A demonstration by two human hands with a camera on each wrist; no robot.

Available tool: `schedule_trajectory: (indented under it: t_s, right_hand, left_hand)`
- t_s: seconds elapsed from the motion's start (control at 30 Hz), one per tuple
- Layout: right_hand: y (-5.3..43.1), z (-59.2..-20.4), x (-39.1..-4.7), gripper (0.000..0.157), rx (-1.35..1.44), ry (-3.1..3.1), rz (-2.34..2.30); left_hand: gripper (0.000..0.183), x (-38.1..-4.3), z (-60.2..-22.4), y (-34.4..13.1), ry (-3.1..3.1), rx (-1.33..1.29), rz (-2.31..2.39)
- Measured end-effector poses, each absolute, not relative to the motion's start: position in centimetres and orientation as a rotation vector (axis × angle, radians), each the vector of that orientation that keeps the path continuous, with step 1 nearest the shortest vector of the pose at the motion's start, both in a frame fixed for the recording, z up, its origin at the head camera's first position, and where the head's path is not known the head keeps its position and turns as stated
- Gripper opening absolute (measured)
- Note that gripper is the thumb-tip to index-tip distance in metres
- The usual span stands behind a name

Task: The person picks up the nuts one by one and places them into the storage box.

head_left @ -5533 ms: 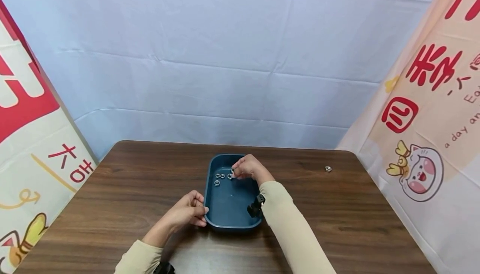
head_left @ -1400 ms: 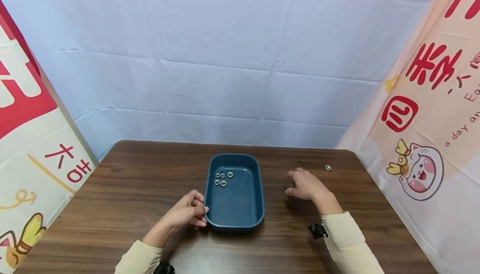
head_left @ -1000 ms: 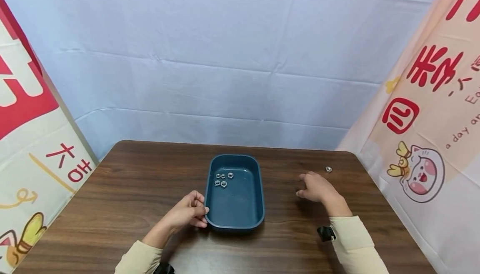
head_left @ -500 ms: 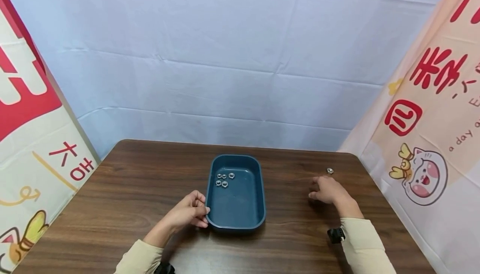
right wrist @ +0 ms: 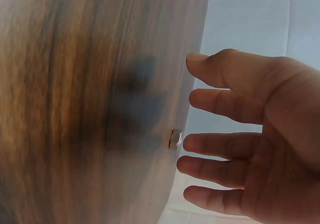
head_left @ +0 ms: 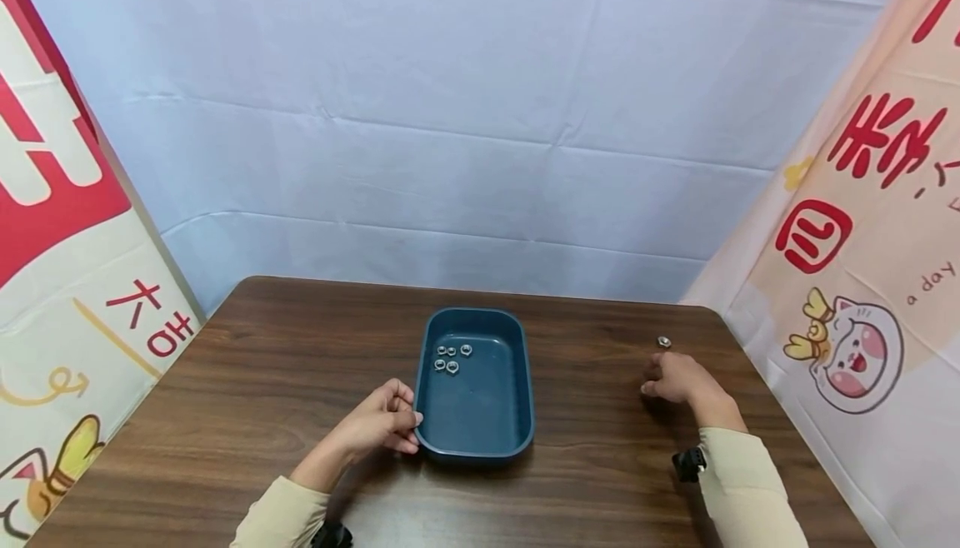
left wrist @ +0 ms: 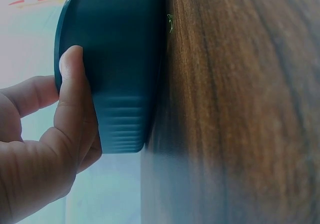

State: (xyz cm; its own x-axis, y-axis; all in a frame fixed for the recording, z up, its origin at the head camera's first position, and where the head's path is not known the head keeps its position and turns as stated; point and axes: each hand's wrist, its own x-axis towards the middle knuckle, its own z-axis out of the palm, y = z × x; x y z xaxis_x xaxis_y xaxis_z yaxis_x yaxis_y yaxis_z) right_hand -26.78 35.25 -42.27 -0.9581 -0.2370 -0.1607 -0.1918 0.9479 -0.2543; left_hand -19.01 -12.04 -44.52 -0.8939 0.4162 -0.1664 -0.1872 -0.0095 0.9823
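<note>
A dark blue plastic tray (head_left: 472, 415) stands on the wooden table with several metal hex nuts (head_left: 452, 367) grouped in its far left part. My left hand (head_left: 381, 421) grips the tray at its near left edge, thumb over the rim and fingers along the outer wall. That grip also shows in the left wrist view, around the tray wall (left wrist: 120, 83). At the right a lone hex nut (head_left: 663, 341) lies on the table. My right hand (head_left: 682, 380) hovers just in front of it, holding nothing. In the right wrist view its fingers are spread, with the nut (right wrist: 175, 140) beyond the fingertips.
The brown wooden table (head_left: 300, 340) ends at a pale cloth backdrop (head_left: 435, 115). Printed banners hang at the left (head_left: 90, 281) and the right (head_left: 840, 281). Black wrist cameras sit at both sleeves.
My right hand placed a nut in the tray, left it, and moved right across the table toward the lone nut. My left hand stays on the tray. The head view shifts slightly.
</note>
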Motion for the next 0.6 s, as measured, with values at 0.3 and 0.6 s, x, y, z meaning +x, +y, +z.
schedule_trajectory:
  t_s: [0.3,0.6]
  right_hand:
    - [37.8,-43.2,-27.4,0.045,-0.225,2.986,-0.494]
    - [39.4,-44.6,-27.8,0.056,-0.105,3.007,-0.852]
  left_hand:
    - [0.031,-19.1,-44.4,-11.9,1.857,0.241,1.960]
    - [0.030,-19.1,-44.5,-12.0,1.865,0.252,1.955]
